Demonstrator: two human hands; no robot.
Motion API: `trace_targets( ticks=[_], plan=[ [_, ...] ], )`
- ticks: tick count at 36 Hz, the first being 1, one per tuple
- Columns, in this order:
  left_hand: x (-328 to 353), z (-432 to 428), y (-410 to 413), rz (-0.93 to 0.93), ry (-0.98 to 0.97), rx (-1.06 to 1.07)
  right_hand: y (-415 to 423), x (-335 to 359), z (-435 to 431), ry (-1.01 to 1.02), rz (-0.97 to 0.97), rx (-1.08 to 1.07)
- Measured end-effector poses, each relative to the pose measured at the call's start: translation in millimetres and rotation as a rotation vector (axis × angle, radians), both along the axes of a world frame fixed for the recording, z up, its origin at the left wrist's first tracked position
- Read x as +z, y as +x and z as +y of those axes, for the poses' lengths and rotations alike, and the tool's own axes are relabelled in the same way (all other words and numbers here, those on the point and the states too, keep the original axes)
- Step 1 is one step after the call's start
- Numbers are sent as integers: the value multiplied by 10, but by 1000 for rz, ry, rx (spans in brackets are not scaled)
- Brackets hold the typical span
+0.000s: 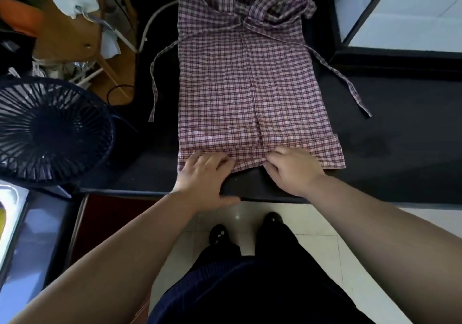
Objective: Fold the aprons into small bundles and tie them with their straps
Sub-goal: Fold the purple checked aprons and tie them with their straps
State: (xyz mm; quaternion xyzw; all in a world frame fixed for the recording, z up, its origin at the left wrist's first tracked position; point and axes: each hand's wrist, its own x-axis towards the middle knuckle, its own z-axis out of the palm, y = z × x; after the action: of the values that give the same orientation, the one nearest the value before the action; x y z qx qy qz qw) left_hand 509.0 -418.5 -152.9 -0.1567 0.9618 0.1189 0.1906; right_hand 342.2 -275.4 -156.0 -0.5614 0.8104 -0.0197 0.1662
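Note:
A pink and maroon checked apron (250, 86) lies flat on the black counter (400, 148), its two sides folded in to meet at a middle seam. One strap (155, 78) trails off its left side and another strap (345, 78) off its right. A second checked apron bundle (280, 3) lies bunched at the far end. My left hand (202, 176) rests on the near hem at the left, fingers curled on the cloth. My right hand (292, 171) pinches the near hem at the middle.
A dark fan (50, 131) stands at the left of the counter. Behind it are a wooden piece, white cloth and cables (82, 23). A white box with a dark frame (405, 11) sits at the back right. The counter's front edge is just below my hands.

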Motion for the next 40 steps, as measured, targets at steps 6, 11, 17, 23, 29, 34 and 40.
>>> trace_targets(
  ticks=[6, 11, 17, 23, 29, 34, 40],
  plan=[
    [75, -1, -169, -8, 25, 126, -227, 128, -28, 18, -244, 6],
    [175, -238, -275, -51, 106, 257, -406, 286, -110, 89, -325, 10],
    [328, -445, -402, -159, 327, 317, -595, 392, -78, 410, -159, 178],
    [308, -508, -335, -114, 550, 565, -797, 322, -76, 414, -219, 5],
    [52, -547, -11, 162, 616, 1039, -1072, 345, -7, 379, -256, -126],
    [-60, -441, 2, 267, 389, 1128, -1161, 259, 82, 237, -298, -336],
    [-112, -290, -98, 272, 196, 1143, -1139, 171, 181, 52, -347, -563]
  ],
)
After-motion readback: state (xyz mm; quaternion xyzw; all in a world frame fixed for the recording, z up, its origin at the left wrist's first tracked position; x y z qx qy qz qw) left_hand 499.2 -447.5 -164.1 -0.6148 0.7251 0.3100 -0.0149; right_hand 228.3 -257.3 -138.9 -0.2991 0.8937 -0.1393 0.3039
